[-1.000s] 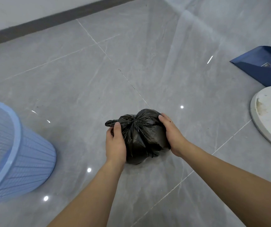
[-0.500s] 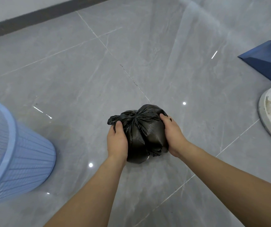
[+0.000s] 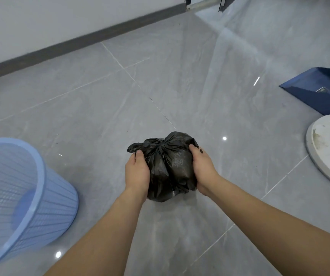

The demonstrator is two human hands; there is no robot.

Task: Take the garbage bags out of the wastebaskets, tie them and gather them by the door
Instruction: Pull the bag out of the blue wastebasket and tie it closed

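You hold the tied black garbage bag point(image 3: 170, 166) over the grey floor point(image 3: 180, 76) with your left hand point(image 3: 137, 174) and right hand point(image 3: 203, 169) curled around its sides, the blue wastebasket point(image 3: 20, 192) well apart at left.

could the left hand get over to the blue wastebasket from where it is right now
Probably yes, but not while busy. The left hand holds one side of the black garbage bag, the right hand the other. The blue wastebasket stands to its left with only bare floor between.
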